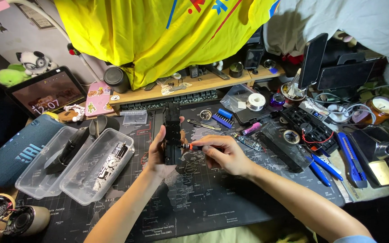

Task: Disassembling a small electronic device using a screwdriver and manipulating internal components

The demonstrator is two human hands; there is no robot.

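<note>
A single head-worn camera looks steeply down and forward from above the person's forearms onto the dark map-printed desk mat [203, 202]. It sits close over the desk; the low wooden shelf [190, 87] and hanging yellow cloth [158, 31] close off the far edge.

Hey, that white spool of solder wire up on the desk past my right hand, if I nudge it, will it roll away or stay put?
The white spool seems to lie flat on its flange, so a nudge would probably slide it, not roll it. Tipped on edge, its round shape could roll. It looks small but likely heavy for its size.
</note>
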